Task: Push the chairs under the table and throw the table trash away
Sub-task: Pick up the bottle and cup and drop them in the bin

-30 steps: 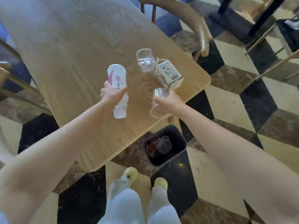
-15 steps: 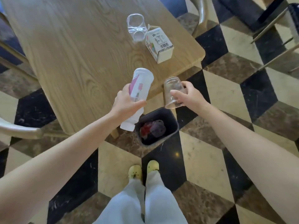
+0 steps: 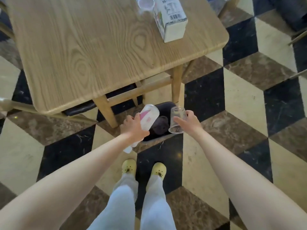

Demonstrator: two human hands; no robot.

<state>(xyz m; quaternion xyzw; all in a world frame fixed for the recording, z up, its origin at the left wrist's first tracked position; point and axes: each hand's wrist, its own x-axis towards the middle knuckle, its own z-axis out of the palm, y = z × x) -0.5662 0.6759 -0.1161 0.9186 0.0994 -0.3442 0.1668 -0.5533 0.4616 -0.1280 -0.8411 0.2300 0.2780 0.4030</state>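
left hand (image 3: 133,126) wrapped around a white bottle with a pink label (image 3: 147,117), gripping it mid-body. bottle tilted, its wide end up and away from the person, its narrow end poking out below the wrist. upper half of the bottle sits over the near-left part of the black bin (image 3: 164,107); lower end hangs over the floor just short of the bin's near rim.

right hand (image 3: 188,124) closed on a clear plastic cup (image 3: 177,120), fingers (image 3: 178,121) across its side, thumb on the far side. cup tilted, open mouth toward the person and down, base pointing away. it hangs over the bin's right edge, just beside the bottle, not touching it.

bin stands on the checkered floor (image 3: 240,100) by the near table leg (image 3: 177,83), in front of yellow clogs (image 3: 143,169). dark lumps inside; cannot tell what they are.

wooden table (image 3: 93,47) holds a white carton (image 3: 171,19) lying on its side near the far right corner, and a second clear cup (image 3: 146,4) touching or just beside it, cut by the frame edge. a chair (image 3: 79,108) with a dark seat is tucked partly under the near edge.
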